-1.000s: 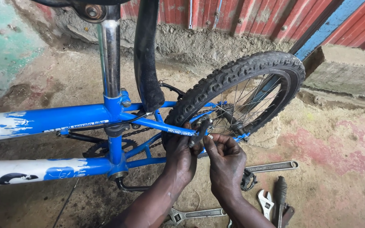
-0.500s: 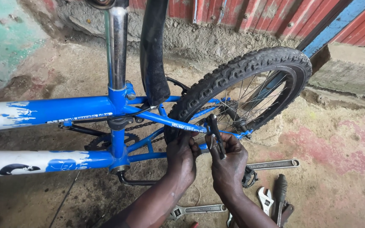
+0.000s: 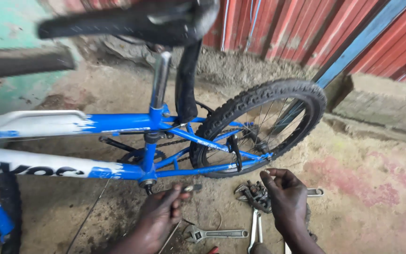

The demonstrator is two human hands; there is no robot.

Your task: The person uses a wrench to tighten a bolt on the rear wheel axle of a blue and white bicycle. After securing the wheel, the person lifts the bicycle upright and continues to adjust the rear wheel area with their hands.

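Hands low beside blue-and-white steel bicycle frame: I see left hand, fingers pinched on small dark metal part under bottom bracket; right hand, fingers loosely curled, empty, over grey pliers on dirt floor

- small dark metal part, pinched at left fingertips, just below blue frame's bottom bracket
- pliers flat on ground, beside right hand

Single head view, worn high, tilted down and forward over blue bicycle, close range; both hands low in frame, ground behind.
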